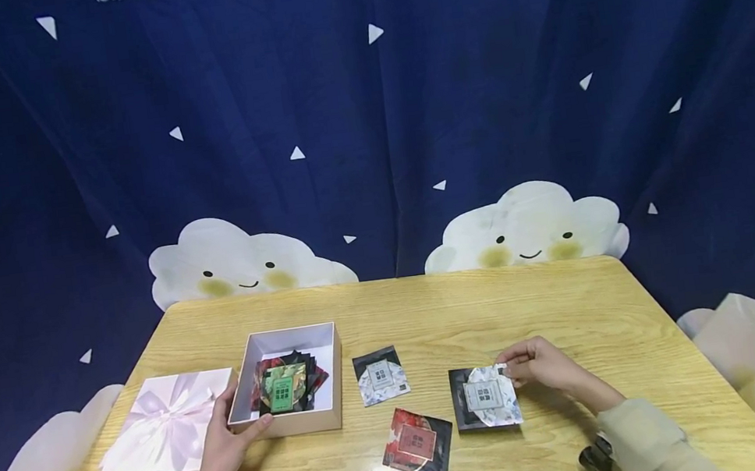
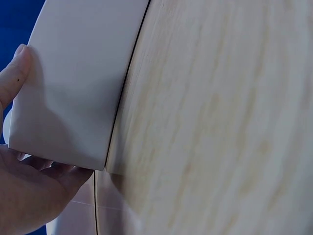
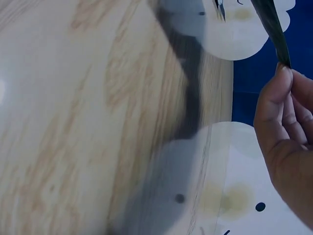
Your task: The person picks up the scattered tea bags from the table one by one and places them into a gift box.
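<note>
My left hand (image 1: 225,447) grips the near left corner of an open white box (image 1: 336,382). In the left wrist view its thumb lies at one edge of the box wall (image 2: 78,78) and the fingers are round the side. Inside the box lie several sachets, a green one (image 1: 284,392) on top. My right hand (image 1: 542,364) pinches the right edge of a black and white floral sachet (image 1: 484,397). Seen from the right wrist, the sachet (image 3: 273,29) is a thin dark edge between thumb and fingers.
A white lid with a ribbon bow (image 1: 161,427) lies left of the box. Another black and white sachet (image 1: 381,376) and a red and black sachet (image 1: 418,446) lie on the wooden table (image 1: 498,299). Behind hangs a dark blue curtain (image 1: 346,98) with clouds.
</note>
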A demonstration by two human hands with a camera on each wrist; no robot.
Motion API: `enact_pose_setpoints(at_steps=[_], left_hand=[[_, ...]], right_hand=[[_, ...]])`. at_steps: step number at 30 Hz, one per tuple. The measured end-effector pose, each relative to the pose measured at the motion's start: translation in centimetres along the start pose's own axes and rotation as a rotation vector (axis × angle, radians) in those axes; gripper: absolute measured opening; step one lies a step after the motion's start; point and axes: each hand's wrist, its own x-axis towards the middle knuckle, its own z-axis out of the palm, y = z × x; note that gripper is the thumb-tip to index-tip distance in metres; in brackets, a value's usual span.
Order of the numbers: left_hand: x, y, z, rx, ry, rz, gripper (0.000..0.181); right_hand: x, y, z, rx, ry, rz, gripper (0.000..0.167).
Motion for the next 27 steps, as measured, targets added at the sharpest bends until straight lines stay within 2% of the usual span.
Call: enact_pose_setpoints(at_steps=[5,12,27], left_hand=[[0.1,0.0,-0.2,0.000,0.003,-0.006,0.085],[0.0,0.1,0.0,0.011,-0.014,-0.039,0.087],[0.1,-0.2,0.2,-0.010,0.004,-0.019,0.085]], right_hand=[[0.9,-0.6,0.8,0.017,0.068,0.033,0.031],[2.1,-1.6,2.1,0.101,0.113,0.067,0.032],[5.1,-3.9,4.9,0.159,0.082,-0.016,0.031]])
